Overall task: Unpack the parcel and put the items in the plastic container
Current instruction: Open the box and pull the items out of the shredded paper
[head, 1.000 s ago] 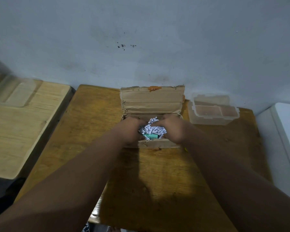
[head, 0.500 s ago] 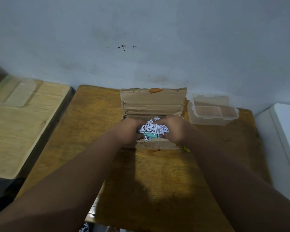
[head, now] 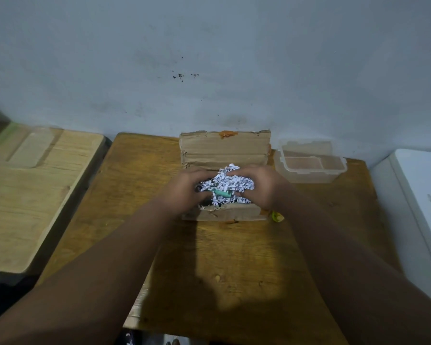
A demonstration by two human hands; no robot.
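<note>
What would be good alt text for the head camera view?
Two bare hands, left hand and right hand, gather shredded paper in an open cardboard box on a wooden table. A clear plastic container stands right of it.

Rough torn cardboard box (head: 224,153) is holding crinkled shredded paper (head: 228,181); clear glossy plastic container (head: 311,165) is sitting on worn wooden table (head: 209,257).

Two bare forearms reach in from the bottom corners, no sleeves, watch or bracelet on either, and the left hand (head: 184,189) and right hand (head: 261,188) are bare too, with no gloves or rings showing.
</note>
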